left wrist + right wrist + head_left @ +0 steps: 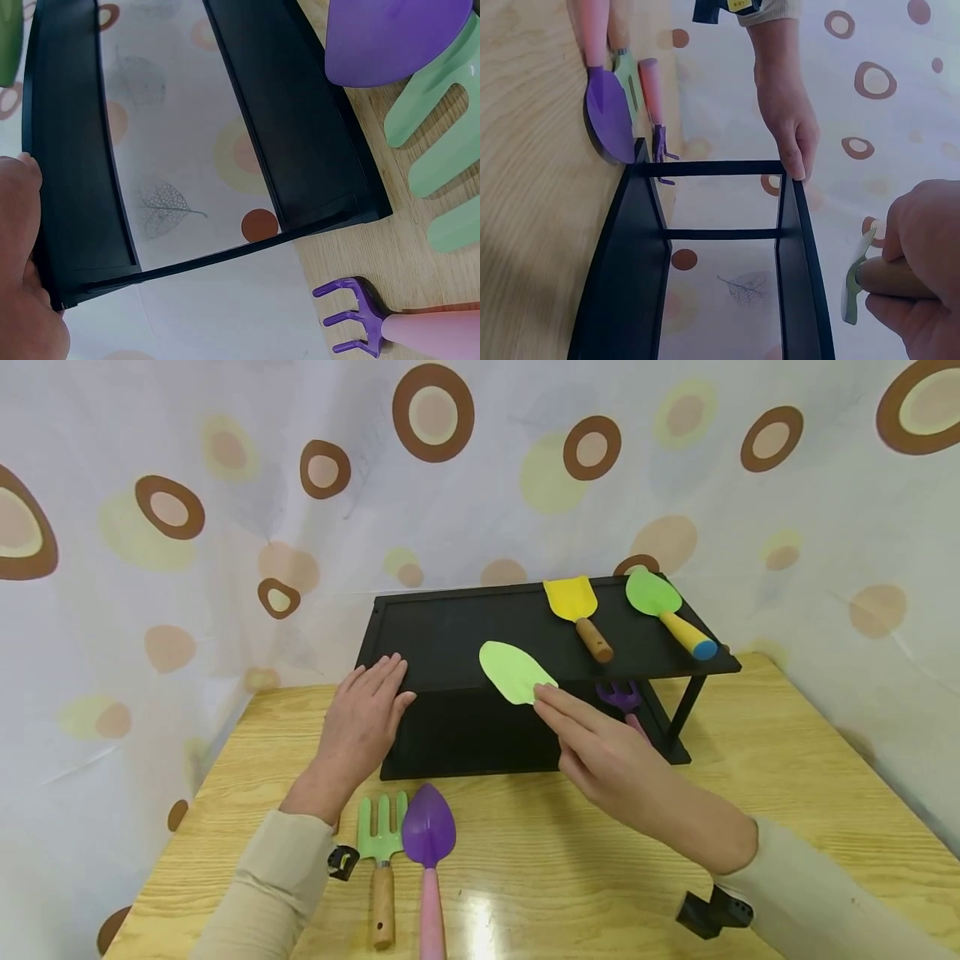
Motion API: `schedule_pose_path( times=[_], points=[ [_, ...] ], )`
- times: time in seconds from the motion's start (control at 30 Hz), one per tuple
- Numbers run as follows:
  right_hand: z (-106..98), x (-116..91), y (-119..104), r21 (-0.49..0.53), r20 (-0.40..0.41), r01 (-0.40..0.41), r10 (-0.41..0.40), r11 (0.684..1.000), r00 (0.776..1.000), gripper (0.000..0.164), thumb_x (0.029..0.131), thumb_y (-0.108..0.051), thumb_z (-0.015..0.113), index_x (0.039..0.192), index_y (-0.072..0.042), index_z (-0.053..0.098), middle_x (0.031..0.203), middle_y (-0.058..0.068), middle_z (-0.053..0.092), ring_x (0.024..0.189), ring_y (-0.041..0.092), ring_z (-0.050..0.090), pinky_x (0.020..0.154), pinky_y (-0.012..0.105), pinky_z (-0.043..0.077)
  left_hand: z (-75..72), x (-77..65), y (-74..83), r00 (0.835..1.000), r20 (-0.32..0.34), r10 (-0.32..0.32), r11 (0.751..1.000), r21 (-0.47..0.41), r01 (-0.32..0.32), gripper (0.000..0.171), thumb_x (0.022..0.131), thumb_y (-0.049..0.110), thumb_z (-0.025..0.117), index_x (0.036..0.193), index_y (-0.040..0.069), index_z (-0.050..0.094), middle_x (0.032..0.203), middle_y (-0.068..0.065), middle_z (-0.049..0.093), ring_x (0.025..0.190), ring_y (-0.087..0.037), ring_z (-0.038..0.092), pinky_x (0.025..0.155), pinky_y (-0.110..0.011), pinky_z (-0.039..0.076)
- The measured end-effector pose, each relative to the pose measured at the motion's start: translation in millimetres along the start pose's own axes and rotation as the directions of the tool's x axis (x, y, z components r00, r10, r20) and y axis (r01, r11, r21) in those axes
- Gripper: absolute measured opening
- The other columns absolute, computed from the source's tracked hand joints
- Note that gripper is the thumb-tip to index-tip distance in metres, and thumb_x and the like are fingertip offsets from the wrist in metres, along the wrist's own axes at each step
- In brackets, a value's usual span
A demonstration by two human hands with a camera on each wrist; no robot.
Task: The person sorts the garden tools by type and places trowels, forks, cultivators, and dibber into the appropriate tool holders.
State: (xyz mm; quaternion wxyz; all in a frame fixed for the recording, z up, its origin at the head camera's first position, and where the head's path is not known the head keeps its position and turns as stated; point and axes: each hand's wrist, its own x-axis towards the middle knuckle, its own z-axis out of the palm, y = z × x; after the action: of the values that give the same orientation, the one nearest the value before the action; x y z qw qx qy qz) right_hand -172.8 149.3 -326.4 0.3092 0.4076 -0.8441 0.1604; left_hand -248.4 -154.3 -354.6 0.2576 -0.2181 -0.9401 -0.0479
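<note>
My right hand [600, 747] grips the wooden handle [892, 277] of a light green garden trowel [513, 670]. Its blade points left and overlaps the front edge of a black two-tier rack [457, 639] in the head view. At the rack's front left corner, my left hand [363, 718] rests on the top tier, fingers straight and thumb by the front edge. On the top tier's right side lie a yellow shovel [572, 600] with a wooden handle and a green trowel [654, 592] with a yellow, blue-ended handle. A purple fork [619, 697] lies on the lower tier, partly hidden by my right hand.
In front of the rack, on the wooden table [525, 877], lie a green fork [382, 835] and a purple trowel [429, 827] with a pink handle. Beside them is a small purple rake [364, 319]. A patterned cloth [465, 518] hangs behind the rack.
</note>
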Motion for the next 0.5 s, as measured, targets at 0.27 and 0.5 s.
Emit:
schedule_pose_path(
  times=[0.27,0.5],
  points=[
    [4.8,13.0,9.0,-0.046,0.098,-0.073,0.078,0.996,0.992,0.047,0.076,0.003,0.060,0.122,0.005,0.051,0.133,0.015,0.046,0.120,0.025,0.049,0.082,0.028,0.052,2.7,-2.8,0.7,1.000,0.000,-0.006,1.000,-0.008,0.006,0.049,0.095,0.036,0.038,0.135,0.008,0.040,0.140,-0.007,0.041,0.130,-0.022,0.036,0.110,-0.041,0.024],
    [10.1,25.7,17.7,-0.041,0.128,-0.129,0.133,0.991,0.983,0.044,0.080,0.001,0.058,0.123,0.007,0.049,0.133,0.017,0.046,0.120,0.026,0.048,0.084,0.032,0.051,1.0,0.4,-0.3,1.000,0.003,-0.009,1.000,-0.008,0.009,0.049,0.095,0.037,0.039,0.135,0.009,0.040,0.140,-0.007,0.041,0.131,-0.022,0.036,0.111,-0.041,0.024]
  ],
)
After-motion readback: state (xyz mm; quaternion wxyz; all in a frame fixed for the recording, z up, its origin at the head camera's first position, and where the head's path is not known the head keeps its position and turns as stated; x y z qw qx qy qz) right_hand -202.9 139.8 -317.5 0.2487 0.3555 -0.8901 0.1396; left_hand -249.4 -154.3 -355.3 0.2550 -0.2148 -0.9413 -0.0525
